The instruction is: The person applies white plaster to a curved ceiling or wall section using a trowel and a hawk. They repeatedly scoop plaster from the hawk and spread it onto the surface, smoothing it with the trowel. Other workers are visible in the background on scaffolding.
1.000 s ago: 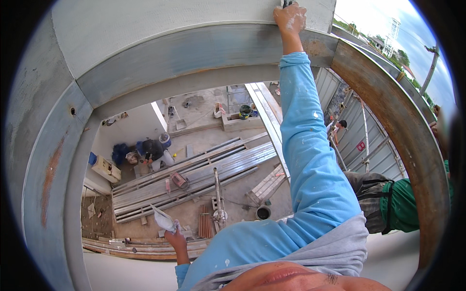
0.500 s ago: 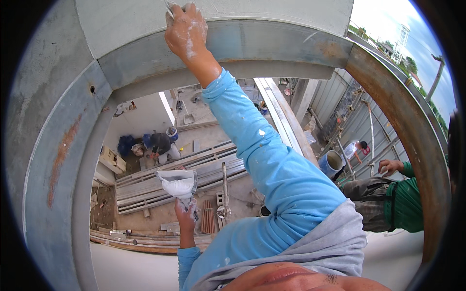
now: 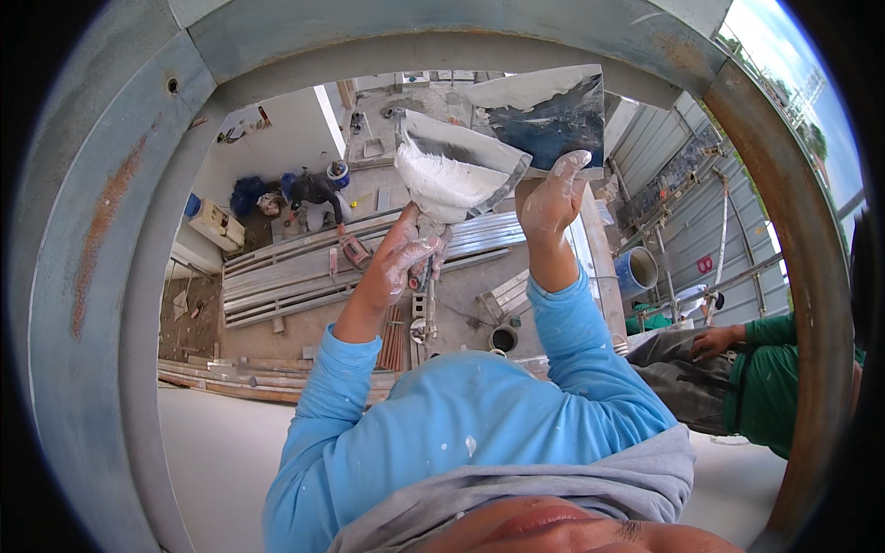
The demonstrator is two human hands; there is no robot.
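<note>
My left hand (image 3: 395,263), coated in white, is closed round the grip under a metal plaster pan (image 3: 475,146). A thick heap of white plaster (image 3: 438,182) lies along the pan's lower left side. My right hand (image 3: 553,205) is wrapped behind a wide flat plastering trowel (image 3: 562,124), its whitened thumb lying along the lower edge. Dark smears cover the trowel's face, and a band of white plaster runs along its top. The two tools are side by side in front of my chest, their near edges close together; the trowel's handle is hidden.
A grey steel frame (image 3: 350,41) surrounds the opening, rusty on its right side (image 3: 784,175). Beside it sits a co-worker in a green sleeve (image 3: 770,369). Far below are a crouching worker (image 3: 318,195), stacked metal channels (image 3: 277,286), a blue bucket (image 3: 636,270) and scaffold poles (image 3: 724,221).
My right hand has come down from the wall above the frame to beside the plaster pan. My left hand has lifted the pan upward and to the right. The view has tilted lower.
</note>
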